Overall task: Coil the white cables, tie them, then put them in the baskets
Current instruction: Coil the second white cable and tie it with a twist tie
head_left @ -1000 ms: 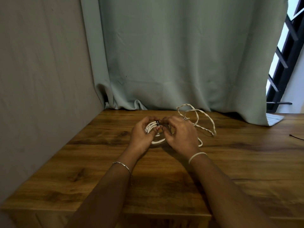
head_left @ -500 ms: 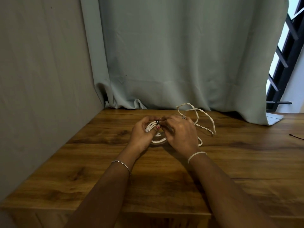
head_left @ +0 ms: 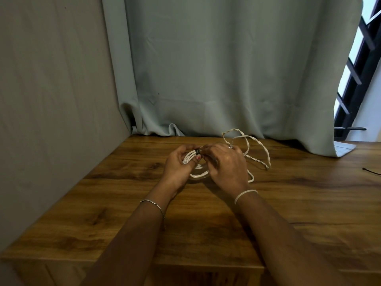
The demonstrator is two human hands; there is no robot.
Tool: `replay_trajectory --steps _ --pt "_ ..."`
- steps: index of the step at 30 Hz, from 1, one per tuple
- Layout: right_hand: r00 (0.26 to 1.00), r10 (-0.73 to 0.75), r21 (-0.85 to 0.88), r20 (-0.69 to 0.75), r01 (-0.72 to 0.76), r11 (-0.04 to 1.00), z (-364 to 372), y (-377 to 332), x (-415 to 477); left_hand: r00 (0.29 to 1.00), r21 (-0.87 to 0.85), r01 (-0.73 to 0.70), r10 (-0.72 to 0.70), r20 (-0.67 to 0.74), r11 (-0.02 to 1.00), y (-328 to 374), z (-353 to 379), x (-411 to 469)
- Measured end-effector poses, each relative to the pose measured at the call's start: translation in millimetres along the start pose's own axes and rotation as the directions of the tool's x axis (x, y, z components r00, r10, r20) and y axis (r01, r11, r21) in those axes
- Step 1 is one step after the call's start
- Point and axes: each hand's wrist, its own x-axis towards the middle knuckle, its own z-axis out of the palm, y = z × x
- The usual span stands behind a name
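Observation:
A small coil of white cable (head_left: 199, 173) is held just above the wooden table (head_left: 288, 203), near its far middle. My left hand (head_left: 178, 166) grips the coil's left side, thumb over the strands. A dark tie (head_left: 198, 151) wraps the strands at the top of the coil. My right hand (head_left: 225, 164) pinches at that tie with its fingertips. Behind and to the right of my right hand lies a loose twisted white cable (head_left: 257, 150) in open loops on the table. No basket is in view.
A grey-green curtain (head_left: 226, 69) hangs along the table's far edge, and a wall (head_left: 51, 100) borders the left side. A thin dark tie (head_left: 371, 171) lies at the right edge of the table. Window bars (head_left: 358, 79) show at the far right.
Both hands stay at the coil with only slight finger motion at the tie. The loose twisted cable has not moved.

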Motion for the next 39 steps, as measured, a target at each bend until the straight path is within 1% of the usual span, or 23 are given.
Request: replay_trajectory --steps 3,12,19,23,28,31,33,36,39 --pt "1.000 0.017 0.020 -0.021 -0.017 1.000 -1 -2 0 1.000 -0.018 -0.003 0.003 -0.014 1.000 0 0 0" --pt "0.999 0.040 0.040 -0.034 -0.039 0.998 -1 -4 0 0.999 0.003 0.045 -0.045 -0.025 0.999 1 0 0" --pt "0.998 0.052 0.067 -0.040 -0.049 0.997 0 -4 0 0.999 0.010 0.020 -0.020 -0.025 1.000 4 1 -3" --pt "0.995 0.100 0.147 -0.020 -0.096 0.985 3 0 1 1.000 0.036 -0.009 0.010 -0.006 0.999 7 2 -5" --pt "0.990 0.139 0.248 -0.004 -0.134 0.959 8 7 1 0.998 0.112 -0.060 0.059 0.018 0.992 4 1 -4" --pt "0.982 0.189 0.325 0.016 -0.184 0.928 14 11 1 0.996 0.154 -0.085 0.082 0.027 0.984 4 0 -3" --pt "0.972 0.232 0.408 0.041 -0.228 0.884 15 13 2 0.996 0.165 -0.085 0.080 0.035 0.983 2 0 -2" --pt "0.937 0.315 0.538 0.149 -0.344 0.770 13 14 6 0.995 0.215 -0.088 0.076 0.061 0.973 -2 -2 1" --pt "0.906 0.344 0.580 0.245 -0.421 0.697 11 17 7 0.992 0.237 -0.105 0.085 0.093 0.966 -4 -3 2"
